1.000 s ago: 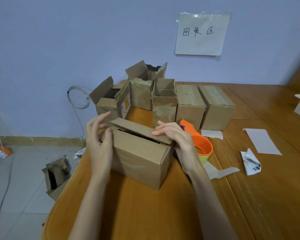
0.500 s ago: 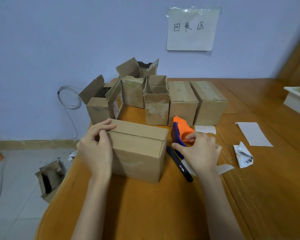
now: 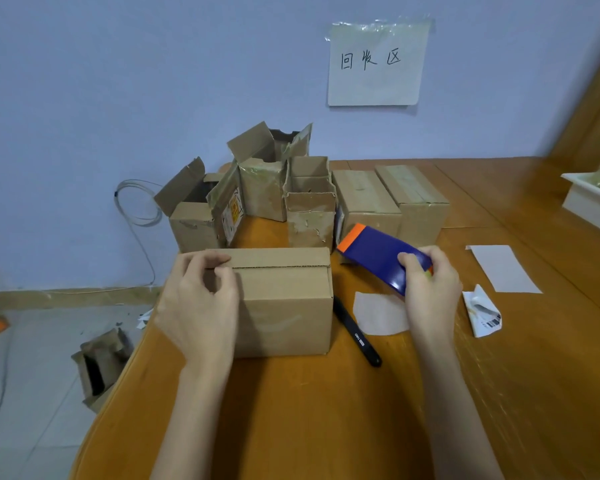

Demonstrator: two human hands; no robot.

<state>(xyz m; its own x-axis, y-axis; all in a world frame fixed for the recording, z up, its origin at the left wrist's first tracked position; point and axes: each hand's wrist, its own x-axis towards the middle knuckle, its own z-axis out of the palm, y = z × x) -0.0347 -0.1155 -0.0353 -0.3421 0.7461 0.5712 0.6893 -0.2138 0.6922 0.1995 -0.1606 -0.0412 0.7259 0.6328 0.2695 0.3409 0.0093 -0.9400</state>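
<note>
Since half a second ago the tape dispenser [image 3: 378, 259] has been lifted off the bench [image 3: 291, 410] and tipped, blue side up, orange end toward the far boxes. The flaps of the cardboard box [image 3: 284, 306], ajar a second ago, are now seen closed flat.

Well left of the left hand [image 3: 200, 303], down on the floor, a torn box [image 3: 101, 362] is noted. Beyond that hand, a looped cable [image 3: 137, 202] is seen against the wall.

Left hand: fingers are curled over the top left corner of the cardboard box, and the flaps are held down. The box stands on the bench between the two hands, gripped by the left and apart from the right.

Behind it, beyond both hands, a cluster of open boxes [image 3: 264, 188] is ranged, followed by two taped boxes [image 3: 392, 199] set side by side.

A black pen [image 3: 355, 332] lies on the bench just beside the box's right lower corner. A paper scrap [image 3: 378, 315] is partly covered by the right wrist.

Right hand [image 3: 430, 292]: clasped round the near end of the tape dispenser, which is held clear of the bench.

High on the wall beyond it, a handwritten note [image 3: 374, 64] is taped.

Just right of the right hand a crumpled label [image 3: 482, 313] with a barcode is seen. A white sheet [image 3: 503, 268] lies beyond it. A white tray [image 3: 589, 202] sits well apart at the far right edge.
</note>
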